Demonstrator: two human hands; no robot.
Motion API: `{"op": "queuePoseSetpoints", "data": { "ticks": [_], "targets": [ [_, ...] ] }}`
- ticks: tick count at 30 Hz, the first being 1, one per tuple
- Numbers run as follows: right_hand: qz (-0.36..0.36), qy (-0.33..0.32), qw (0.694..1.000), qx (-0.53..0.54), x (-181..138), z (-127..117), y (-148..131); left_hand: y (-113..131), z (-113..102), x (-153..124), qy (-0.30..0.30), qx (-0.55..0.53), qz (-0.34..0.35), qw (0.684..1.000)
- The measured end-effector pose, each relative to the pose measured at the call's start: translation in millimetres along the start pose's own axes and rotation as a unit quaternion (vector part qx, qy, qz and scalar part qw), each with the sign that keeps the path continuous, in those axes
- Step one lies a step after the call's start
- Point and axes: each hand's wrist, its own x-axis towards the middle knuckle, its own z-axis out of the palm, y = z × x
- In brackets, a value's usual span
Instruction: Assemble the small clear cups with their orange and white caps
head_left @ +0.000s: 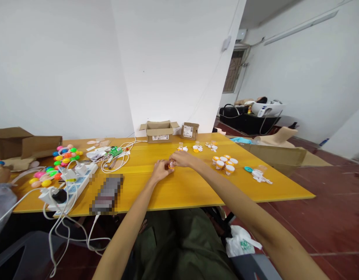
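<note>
My left hand (161,171) and my right hand (180,158) meet over the middle of the yellow table (197,186). Between them is a small clear jar with orange on it (171,165), mostly covered by my fingers. The left fingers close around its side, while the right ones grip it from above. To the right stands a group of similar clear jars with white and orange lids (225,163). Beyond my hands lie small piles of white and orange plastic parts (197,148). A teal ring (248,169) lies beside loose white parts (259,175) at the right.
Two cardboard boxes, one open (159,132) and one smaller (189,131), stand against the wall. A power strip (80,182) with tangled cables, a phone (107,194) and colourful balls (67,155) occupy the left side. Another person's sleeve (3,210) shows at the far left.
</note>
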Motion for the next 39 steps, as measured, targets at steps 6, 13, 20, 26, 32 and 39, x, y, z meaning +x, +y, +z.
{"op": "queuePoseSetpoints", "data": {
  "ticks": [6,13,20,26,32,39],
  "targets": [
    [0.011,-0.006,1.0,-0.027,-4.5,-2.3,-2.0,3.5,-1.6,-2.2,0.009,-0.007,-0.02,1.0],
    [0.007,0.005,1.0,-0.006,-3.0,3.6,4.5,3.2,-2.1,-2.8,-0.001,-0.008,-0.023,1.0],
    [-0.045,0.006,0.998,0.037,1.4,7.6,10.0,3.4,-4.2,-2.4,0.003,0.001,-0.014,1.0],
    [-0.086,0.013,0.995,0.048,3.3,7.9,9.9,7.1,-7.2,-2.8,-0.002,0.009,-0.022,1.0],
    [-0.045,0.007,0.999,0.018,-0.2,1.0,5.4,4.9,-5.9,-2.3,0.002,-0.009,-0.018,1.0],
    [0.015,0.005,0.999,-0.041,-5.8,-6.1,-6.1,1.8,-3.3,-1.5,0.006,-0.017,-0.029,0.999]
  ]
}}
